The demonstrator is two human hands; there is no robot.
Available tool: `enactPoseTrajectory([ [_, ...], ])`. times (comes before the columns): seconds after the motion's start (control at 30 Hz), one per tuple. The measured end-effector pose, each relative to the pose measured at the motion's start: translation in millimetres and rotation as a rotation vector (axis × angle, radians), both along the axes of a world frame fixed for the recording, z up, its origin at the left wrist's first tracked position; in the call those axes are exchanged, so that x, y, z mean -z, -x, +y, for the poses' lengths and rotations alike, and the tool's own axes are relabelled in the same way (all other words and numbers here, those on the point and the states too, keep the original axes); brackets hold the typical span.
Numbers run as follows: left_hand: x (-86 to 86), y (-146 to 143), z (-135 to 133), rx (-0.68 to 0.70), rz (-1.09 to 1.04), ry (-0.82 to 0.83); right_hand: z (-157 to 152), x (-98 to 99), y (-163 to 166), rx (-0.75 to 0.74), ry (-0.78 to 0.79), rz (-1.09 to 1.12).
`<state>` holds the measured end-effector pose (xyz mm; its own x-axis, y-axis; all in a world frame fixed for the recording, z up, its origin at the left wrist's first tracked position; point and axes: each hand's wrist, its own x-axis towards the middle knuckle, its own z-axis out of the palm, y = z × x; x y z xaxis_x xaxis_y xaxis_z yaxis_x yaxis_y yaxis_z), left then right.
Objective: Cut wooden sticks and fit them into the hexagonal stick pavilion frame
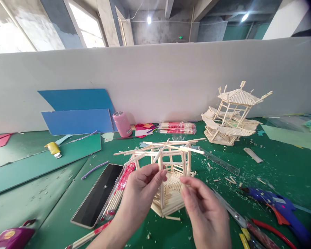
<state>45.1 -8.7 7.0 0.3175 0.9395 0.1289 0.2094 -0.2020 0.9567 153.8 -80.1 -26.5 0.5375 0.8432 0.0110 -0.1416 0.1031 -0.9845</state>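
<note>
Left hand (141, 190): thumb and fingers pinched on the front post (161, 196)
Right hand (203, 207): curled in, thumb meeting fingertips, can't tell if anything's in there tbh
Stick frame (169, 202): on the green table (168, 235), right at the fingertips

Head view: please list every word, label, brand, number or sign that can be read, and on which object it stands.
No text is readable.
Green lit sign: too small.
Pink container, label: too small.
Blue glue gun, label: blurred.
Purple object, yellow sticker: blurred.
Clear ruler, markings: too faint.
</note>
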Motion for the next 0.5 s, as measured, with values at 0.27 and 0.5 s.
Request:
enactPoseTrajectory([
  [0.27,-2.2,-6.1,-7.3,-0.001,-0.026,0.108,18.5,-16.1,15.6,-0.175,0.027,0.717],
  [0.5,-6.4,-7.8,-10.3,0.052,-0.092,0.098,23.8,-23.2,23.0,-0.122,-0.014,0.733],
])
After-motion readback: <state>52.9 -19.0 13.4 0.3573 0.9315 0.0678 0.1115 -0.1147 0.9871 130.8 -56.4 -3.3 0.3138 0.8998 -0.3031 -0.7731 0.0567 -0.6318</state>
